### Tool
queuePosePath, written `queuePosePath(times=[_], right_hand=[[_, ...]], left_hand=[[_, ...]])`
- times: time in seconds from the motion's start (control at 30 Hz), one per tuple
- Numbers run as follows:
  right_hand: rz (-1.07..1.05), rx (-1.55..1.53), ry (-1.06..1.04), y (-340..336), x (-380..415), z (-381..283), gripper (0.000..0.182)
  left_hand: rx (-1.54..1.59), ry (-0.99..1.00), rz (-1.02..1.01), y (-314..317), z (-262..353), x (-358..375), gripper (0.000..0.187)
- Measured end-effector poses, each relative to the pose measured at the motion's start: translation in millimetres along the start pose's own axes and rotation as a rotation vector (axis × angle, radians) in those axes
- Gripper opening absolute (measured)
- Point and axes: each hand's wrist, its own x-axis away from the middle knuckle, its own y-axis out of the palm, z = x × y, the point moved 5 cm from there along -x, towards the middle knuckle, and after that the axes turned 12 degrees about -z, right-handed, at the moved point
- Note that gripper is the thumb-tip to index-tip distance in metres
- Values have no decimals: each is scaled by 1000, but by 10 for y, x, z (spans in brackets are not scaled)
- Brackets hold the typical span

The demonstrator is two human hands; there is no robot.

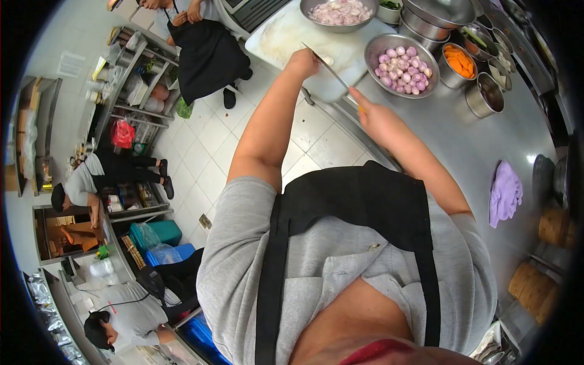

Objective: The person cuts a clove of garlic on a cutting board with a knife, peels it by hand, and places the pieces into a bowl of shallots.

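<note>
My right hand (378, 121) is wrapped around the handle of a kitchen knife (331, 71), whose long blade slants across the white cutting board (277, 39). Close against the blade, on its other side, my left hand (302, 63) rests on the board with its fingers curled in. What those fingers hold, if anything, is hidden. A small pale piece (328, 60), perhaps peeled shallot, lies on the board beside the blade. Right of the board stands a metal bowl (372, 58) of whole purple shallots (404, 70). Beyond the board, another metal bowl (331, 27) holds sliced shallots (340, 11).
Cut orange pieces (459, 62) fill a metal container, with a steel pot (485, 96) nearby. A purple cloth (505, 194) lies on the steel counter (450, 131). Stacked bowls (441, 12) stand at the back. Several co-workers are about, one in a black apron (210, 58) beyond the board.
</note>
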Motion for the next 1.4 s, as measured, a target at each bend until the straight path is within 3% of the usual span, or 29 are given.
queuePosePath(times=[0.3, 0.37, 0.47, 0.6, 0.67, 0.9, 1.07, 1.17, 1.4], right_hand=[[37, 9, -14, 91, -476, 103, 57], [24, -9, -21, 29, -357, 38, 58], [18, -36, -37, 80, -181, 67, 58], [10, -29, -9, 24, -88, 50, 56], [-13, -25, 10, 3, -132, 31, 56], [-15, -13, 45, 66, -577, 116, 58], [-6, -56, 26, 7, -249, 13, 56], [7, -55, 7, 38, -115, 39, 56], [18, -21, -10, 37, -255, 53, 56]], left_hand=[[285, -100, -73, 10, -2, 55, 15], [115, 5, 9, 22, -24, -11, 7], [-14, -2, -18, -84, 159, 166, 8], [103, -48, -7, 0, 13, 23, 18], [-54, -29, -3, -80, 187, 149, 8], [37, 22, 7, -30, 82, 75, 11], [-81, -11, -1, -99, 188, 171, 7], [16, -18, -29, -41, 97, 74, 6], [-50, 3, -69, -34, 123, 69, 6]])
